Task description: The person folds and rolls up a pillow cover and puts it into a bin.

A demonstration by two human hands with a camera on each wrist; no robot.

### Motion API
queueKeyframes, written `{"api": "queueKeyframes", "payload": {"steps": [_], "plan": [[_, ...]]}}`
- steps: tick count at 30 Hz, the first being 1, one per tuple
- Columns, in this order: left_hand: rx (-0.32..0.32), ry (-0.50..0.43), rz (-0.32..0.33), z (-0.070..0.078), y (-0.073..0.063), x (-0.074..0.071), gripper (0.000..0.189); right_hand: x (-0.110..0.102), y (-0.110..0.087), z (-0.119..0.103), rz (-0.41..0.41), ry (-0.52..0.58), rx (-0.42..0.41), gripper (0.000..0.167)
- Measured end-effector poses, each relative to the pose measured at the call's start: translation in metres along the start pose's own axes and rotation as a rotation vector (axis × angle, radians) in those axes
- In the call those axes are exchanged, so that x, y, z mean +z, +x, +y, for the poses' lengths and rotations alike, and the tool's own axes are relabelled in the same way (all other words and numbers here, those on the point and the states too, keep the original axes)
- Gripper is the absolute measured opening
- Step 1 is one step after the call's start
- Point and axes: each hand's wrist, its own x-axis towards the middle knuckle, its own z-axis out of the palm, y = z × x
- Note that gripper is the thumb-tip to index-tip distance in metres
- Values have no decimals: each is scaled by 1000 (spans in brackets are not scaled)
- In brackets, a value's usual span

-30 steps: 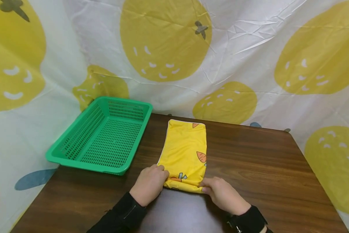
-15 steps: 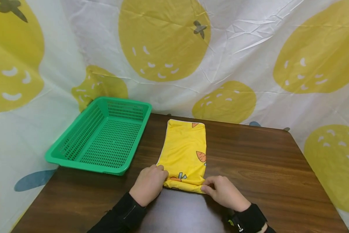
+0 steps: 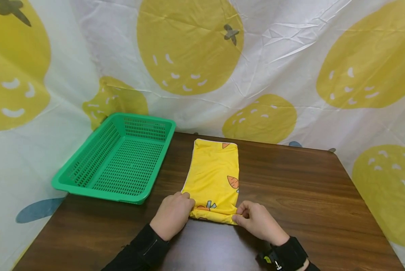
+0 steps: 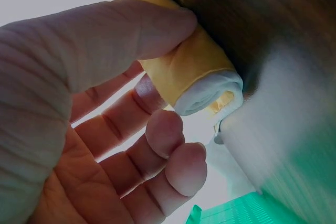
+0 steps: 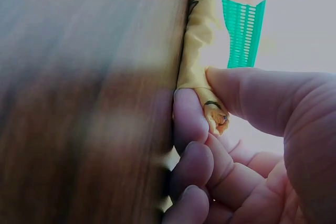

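A yellow cloth [image 3: 210, 169] printed with carrots lies lengthwise on the table, its near end turned up into a small roll. My left hand [image 3: 174, 214] pinches the roll's left end; in the left wrist view its thumb [image 4: 163, 30] presses across the rolled cloth [image 4: 194, 69], whose pale layered end pokes out. At the opposite end my right hand [image 3: 261, 223] pinches the roll's corner between thumb [image 5: 252, 93] and forefinger. There, in the right wrist view, a crumpled tip of the cloth [image 5: 202, 51] sticks out past the fingers.
A green plastic basket [image 3: 155, 180] with slotted sides stands at the left of the dark wooden table [image 3: 290, 177]. Behind and beside the table hangs a white curtain [image 3: 195, 113] with big yellow fruit prints. The table's far edge runs just beyond the cloth.
My right hand's fingers have shifted slightly at the roll's right corner, the forefinger now more bent. The left hand and the roll look about the same.
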Motion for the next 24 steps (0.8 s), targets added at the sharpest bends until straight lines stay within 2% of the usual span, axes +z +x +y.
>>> {"api": "queueKeyframes", "payload": {"steps": [17,24], "plan": [[13,18,23,-1,-1,1,5,1,1,-1,10,-17,3,20],[32,-10,25,-2,-3,-2,7,2,1,-1,15,-20,14,20]]}}
